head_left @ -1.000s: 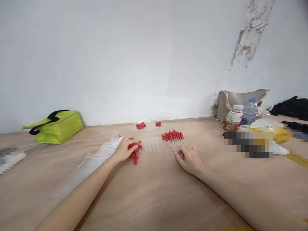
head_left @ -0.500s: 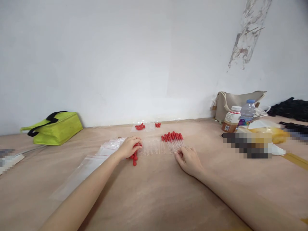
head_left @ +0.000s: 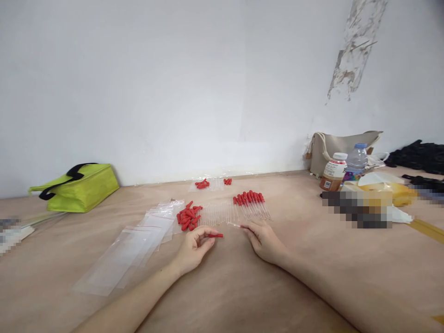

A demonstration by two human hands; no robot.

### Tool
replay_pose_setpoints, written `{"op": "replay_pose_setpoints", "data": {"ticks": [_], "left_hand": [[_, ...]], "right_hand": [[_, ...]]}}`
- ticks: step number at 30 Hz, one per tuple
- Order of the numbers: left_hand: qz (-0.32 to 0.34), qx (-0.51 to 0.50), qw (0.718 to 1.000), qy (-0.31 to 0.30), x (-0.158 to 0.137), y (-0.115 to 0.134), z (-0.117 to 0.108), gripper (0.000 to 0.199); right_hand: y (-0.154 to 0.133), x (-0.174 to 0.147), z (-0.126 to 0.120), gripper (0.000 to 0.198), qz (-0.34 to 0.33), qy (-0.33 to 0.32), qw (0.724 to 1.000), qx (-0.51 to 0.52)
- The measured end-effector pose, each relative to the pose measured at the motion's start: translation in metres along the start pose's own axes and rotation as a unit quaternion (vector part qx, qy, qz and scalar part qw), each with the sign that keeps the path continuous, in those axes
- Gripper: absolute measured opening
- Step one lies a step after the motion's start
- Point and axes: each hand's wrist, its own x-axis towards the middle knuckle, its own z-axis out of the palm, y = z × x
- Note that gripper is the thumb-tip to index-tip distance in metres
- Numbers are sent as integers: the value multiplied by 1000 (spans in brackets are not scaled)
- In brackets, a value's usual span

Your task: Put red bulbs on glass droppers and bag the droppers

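My left hand (head_left: 194, 250) pinches a red rubber dropper bulb (head_left: 217, 235), its narrow end pointing right. Facing it, my right hand (head_left: 266, 241) has a thin clear dropper tube (head_left: 233, 225) between thumb and fingers, its free end toward the left. Bulb and tube are apart, just above the table. Behind my left hand lies a pile of loose red bulbs (head_left: 188, 215). Bare clear tubes (head_left: 218, 213) lie side by side in a row beyond the gap between my hands. To their right is a row of droppers (head_left: 249, 198) with red bulbs fitted on their tubes.
Clear zip bags (head_left: 120, 259) overlap on the left. Near the wall lies a clear bag (head_left: 217, 184) with red bulbs and tubes. A lime-green bag (head_left: 85, 187) stands far left; a brown-and-white bottle (head_left: 334, 173), a clear bottle (head_left: 357, 159) and a beige bag (head_left: 319, 150) stand right.
My left hand has come off the bulb pile toward me and right, bringing one red bulb. My right hand has shifted slightly left and down, away from the finished row, now showing a tube.
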Motion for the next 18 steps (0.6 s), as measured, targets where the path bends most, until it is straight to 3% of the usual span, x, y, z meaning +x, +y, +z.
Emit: {"op": "replay_pose_setpoints", "data": {"ticks": [4,10,14,18], "left_hand": [[-28,-67,997,16,1,-6,6,18],[-34,-63,996,45,-2,-13,6,20],[-35,-18,999,20,-2,-9,5,26],[-3,72,997,0,-2,1,5,20]], "right_hand": [[-13,-4,0,21,-20,-31,999,2],[-12,-5,1,18,-32,-45,998,-26],[-14,-5,1,17,-40,-48,998,-30],[-16,-6,1,19,-47,-51,997,-27]]}}
